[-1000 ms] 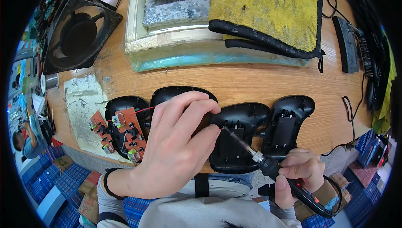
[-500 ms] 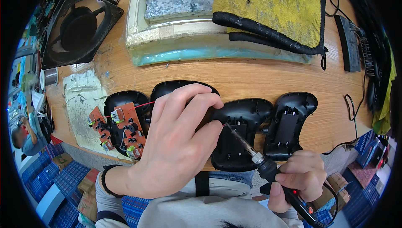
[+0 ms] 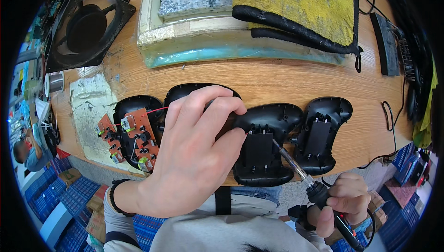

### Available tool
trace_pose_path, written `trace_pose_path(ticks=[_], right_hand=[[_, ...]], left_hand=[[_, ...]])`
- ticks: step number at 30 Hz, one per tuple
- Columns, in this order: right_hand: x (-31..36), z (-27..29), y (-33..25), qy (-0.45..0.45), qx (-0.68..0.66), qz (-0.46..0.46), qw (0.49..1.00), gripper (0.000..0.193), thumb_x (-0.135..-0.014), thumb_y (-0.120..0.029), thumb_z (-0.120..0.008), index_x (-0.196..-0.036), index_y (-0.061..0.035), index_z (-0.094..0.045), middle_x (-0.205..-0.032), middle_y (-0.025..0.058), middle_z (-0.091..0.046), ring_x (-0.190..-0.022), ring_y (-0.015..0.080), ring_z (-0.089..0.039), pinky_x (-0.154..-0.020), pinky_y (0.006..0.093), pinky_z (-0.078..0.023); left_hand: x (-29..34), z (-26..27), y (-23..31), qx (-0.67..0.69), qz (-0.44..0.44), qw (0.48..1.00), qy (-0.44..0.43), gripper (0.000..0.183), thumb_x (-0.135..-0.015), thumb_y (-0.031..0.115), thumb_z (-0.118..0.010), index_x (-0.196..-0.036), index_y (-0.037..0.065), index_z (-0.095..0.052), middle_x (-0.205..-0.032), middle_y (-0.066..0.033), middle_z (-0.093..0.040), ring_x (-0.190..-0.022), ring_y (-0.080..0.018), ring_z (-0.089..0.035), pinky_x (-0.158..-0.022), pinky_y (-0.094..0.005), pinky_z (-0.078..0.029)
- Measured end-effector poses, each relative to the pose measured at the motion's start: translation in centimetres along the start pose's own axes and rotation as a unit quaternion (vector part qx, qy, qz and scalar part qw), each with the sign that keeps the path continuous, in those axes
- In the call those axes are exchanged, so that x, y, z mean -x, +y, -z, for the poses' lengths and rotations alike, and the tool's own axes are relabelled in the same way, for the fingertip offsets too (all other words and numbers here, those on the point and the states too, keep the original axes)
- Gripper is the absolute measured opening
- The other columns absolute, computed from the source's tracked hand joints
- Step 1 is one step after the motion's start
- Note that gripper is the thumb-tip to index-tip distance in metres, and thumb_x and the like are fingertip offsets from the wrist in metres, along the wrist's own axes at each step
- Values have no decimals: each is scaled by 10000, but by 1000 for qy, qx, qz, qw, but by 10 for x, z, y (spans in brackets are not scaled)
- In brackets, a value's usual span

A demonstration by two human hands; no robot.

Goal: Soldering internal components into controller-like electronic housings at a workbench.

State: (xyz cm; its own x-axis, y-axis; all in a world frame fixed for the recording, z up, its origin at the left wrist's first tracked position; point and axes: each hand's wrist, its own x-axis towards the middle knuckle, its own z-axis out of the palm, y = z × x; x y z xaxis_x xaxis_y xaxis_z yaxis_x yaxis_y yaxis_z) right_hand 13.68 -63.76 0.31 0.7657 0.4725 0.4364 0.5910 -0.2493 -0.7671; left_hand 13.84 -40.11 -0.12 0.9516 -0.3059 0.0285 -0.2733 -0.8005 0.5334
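Fan housing [image 3: 85, 25], black and square, is being seen at the far left corner of the wooden table [image 3: 277, 80], with a solder reel [image 3: 55, 82] beside it near the left edge. Orange circuit boards [image 3: 132, 138] are being kept on a black shell at the near edge. Left hand [image 3: 194, 155] is being laid over the controller shell [image 3: 263, 145] at the near edge, fingers curled and pinching something at its upper rim. Soldering iron [image 3: 314, 187] is being gripped in the clenched right hand [image 3: 344, 201], tip touching that shell's right side. Another black shell [image 3: 321, 136] is lying just beside it. Yellow cloth [image 3: 300, 2] is lying along the far edge.
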Motion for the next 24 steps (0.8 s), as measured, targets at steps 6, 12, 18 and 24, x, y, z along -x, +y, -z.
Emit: trace_pose_path(ticks=[6, 12, 18, 24], right_hand=[[6, -6, 7, 31, -15, -2, 999, 199, -673, -143, -540, -757, -38, -394, -403, 17, -341, -301, 89, -240, -334, 258, -196], [9, -5, 3, 38, -4, -7, 999, 180, -678, -139, -520, -748, -40, -387, -405, 27, -340, -314, 96, -252, -348, 264, -211], [27, 6, 0, 104, 2, -4, 995, 199, -669, -152, -527, -735, -40, -376, -402, 25, -326, -315, 91, -217, -352, 259, -178], [40, 8, 3, 105, -46, -14, 993, 204, -662, -153, -529, -729, -38, -375, -387, 12, -297, -305, 79, -191, -347, 246, -154]], left_hand=[[2, -2, 0, -22, 5, 1000, 0, 132, -597, 34, -679, -711, 45, -612, -968, -47, -540, -1003, -253, -466, -767, -354, -340], [1, -1, 4, -25, 10, 1000, -7, 204, -590, 45, -690, -780, 58, -618, -983, -49, -540, -1002, -257, -467, -767, -356, -352], [26, 13, 12, 17, -104, 994, -28, 261, -599, 76, -688, -854, 100, -634, -956, -34, -561, -957, -218, -501, -755, -317, -370], [70, -1, 16, -81, -230, 963, -112, 194, -667, 151, -551, -833, 69, -606, -915, -27, -555, -905, -148, -517, -744, -260, -381]])
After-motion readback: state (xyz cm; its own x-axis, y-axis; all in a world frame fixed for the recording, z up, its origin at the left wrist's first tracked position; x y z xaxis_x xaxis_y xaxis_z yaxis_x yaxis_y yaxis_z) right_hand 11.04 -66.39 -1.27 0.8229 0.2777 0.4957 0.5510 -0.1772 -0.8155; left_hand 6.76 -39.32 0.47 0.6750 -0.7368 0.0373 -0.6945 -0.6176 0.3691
